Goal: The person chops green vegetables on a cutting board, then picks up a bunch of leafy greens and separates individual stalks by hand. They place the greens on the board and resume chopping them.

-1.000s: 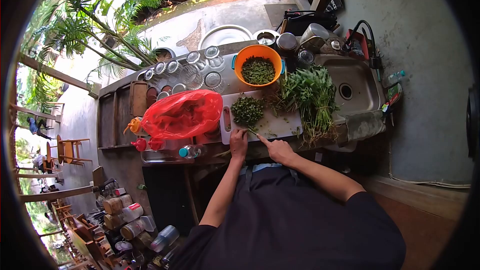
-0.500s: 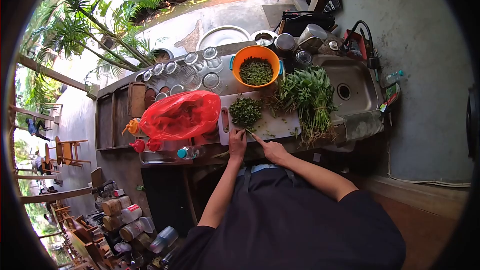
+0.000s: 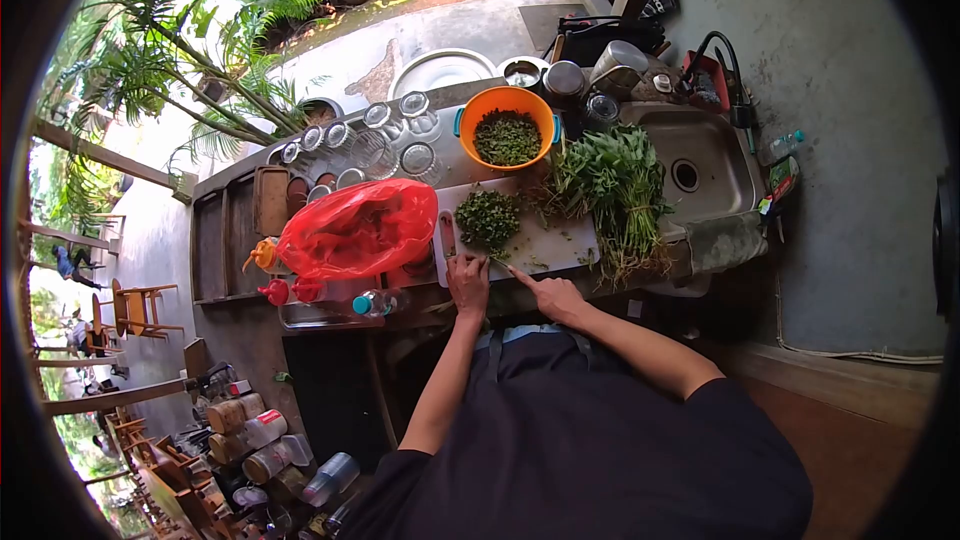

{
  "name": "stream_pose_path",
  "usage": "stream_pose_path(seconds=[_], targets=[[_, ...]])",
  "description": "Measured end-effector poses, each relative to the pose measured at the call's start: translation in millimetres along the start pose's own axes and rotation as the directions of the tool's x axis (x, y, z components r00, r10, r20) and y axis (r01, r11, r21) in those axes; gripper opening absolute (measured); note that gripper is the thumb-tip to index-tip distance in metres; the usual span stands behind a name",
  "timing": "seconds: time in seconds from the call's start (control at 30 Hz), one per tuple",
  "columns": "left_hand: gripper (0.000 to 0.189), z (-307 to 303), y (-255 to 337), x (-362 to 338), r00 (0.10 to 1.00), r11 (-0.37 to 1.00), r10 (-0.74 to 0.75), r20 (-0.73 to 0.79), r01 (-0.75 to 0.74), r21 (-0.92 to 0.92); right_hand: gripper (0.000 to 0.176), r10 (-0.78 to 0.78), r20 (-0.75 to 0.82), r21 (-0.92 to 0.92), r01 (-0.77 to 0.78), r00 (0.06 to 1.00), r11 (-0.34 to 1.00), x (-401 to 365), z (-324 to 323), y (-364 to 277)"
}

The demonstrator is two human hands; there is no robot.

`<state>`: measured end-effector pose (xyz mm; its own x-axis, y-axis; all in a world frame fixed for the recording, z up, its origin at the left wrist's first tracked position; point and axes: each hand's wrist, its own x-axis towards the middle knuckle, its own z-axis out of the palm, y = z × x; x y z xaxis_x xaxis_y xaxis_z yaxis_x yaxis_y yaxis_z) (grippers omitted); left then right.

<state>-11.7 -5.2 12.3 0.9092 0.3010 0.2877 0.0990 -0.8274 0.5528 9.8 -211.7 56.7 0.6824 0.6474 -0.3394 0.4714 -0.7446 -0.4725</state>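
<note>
A white cutting board (image 3: 560, 250) carries a pile of chopped greens (image 3: 487, 220). My left hand (image 3: 468, 283) is closed on green stems at the board's front left edge. Just right of it, my right hand (image 3: 556, 298) grips a knife (image 3: 519, 274), whose blade points up and left to the stems. Long leafy greens with roots (image 3: 625, 195) lie across the board's right side. Behind the board, an orange colander (image 3: 547, 110) with blue-green handles holds more chopped leaves (image 3: 507, 139).
Left of the board sits a red plastic bag (image 3: 350, 230), with a teal-capped bottle (image 3: 368, 304) in front. Upturned glasses (image 3: 417, 158) stand behind the bag. A metal sink (image 3: 700, 145) is at the right, beside a wall. Jars (image 3: 265, 428) stand at the lower left.
The whole view has shifted slightly. Both hands stay close together at the board's front edge, with the knife still in my right hand.
</note>
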Motion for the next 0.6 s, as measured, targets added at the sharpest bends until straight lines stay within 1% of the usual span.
stream_pose_path(seconds=[0.07, 0.2, 0.27, 0.4, 0.47, 0.6], targets=[[0.011, -1, -1, 1, 0.998, 1.0, -0.026, 0.056, 0.027, -0.006, 0.081, 0.047, 0.069, -0.029, -0.045, 0.997, 0.999, -2, -13, -7], [0.012, 4, -4, 0, 0.997, 1.0, -0.008, 0.075, 0.009, -0.016, 0.079, 0.073, 0.077, -0.034, -0.07, 0.994, 0.997, -4, -19, -13], [0.013, 6, -7, -1, 0.996, 0.997, -0.024, 0.085, 0.03, -0.067, 0.078, 0.064, 0.064, -0.024, -0.063, 0.996, 0.998, -4, -21, -19], [0.013, 3, -7, 0, 0.994, 0.994, -0.05, 0.096, 0.059, -0.092, 0.078, 0.066, 0.068, -0.01, -0.066, 0.995, 0.998, -1, -21, -28], [0.013, 3, -9, 0, 0.992, 0.985, -0.068, 0.109, 0.084, -0.149, 0.077, 0.082, 0.075, -0.01, -0.081, 0.994, 0.997, 0, -21, -31], [0.012, 0, -7, 2, 0.991, 0.984, -0.076, 0.114, 0.093, -0.15, 0.078, 0.086, 0.076, -0.038, -0.084, 0.993, 0.996, 3, -16, -31]])
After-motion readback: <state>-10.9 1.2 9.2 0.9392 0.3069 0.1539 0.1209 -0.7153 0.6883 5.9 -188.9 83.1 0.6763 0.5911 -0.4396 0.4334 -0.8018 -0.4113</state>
